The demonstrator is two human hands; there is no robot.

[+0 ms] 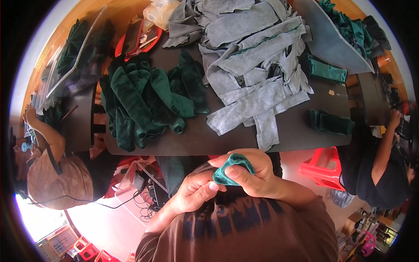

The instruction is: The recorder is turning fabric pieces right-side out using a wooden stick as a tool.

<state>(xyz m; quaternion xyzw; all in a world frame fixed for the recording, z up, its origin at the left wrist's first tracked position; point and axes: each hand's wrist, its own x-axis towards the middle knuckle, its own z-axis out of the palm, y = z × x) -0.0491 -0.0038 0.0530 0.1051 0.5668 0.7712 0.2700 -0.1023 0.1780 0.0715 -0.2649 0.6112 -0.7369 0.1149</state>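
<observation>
A small piece of shiny green velvet fabric (238,160), folded or bunched up, is held close in front of my chest, just off the table's front edge. My right hand (257,172) wraps round it, the thumb pressing on its face. On its lower left side, my left hand (197,190) pinches the cloth between thumb and fingers. On the table beyond lie dark green velvet tubes (135,96) in a loose pile to the left. A large heap of grey fabric strips (251,56) fills the middle, some with green edges showing.
Two folded green velvet bundles (331,121) (327,70) rest at the dark table's (187,137) right side. A red tray (152,43) with small items and a plastic bag (160,13) stand at the back. People sit left and right, a red stool (323,168) near the right one.
</observation>
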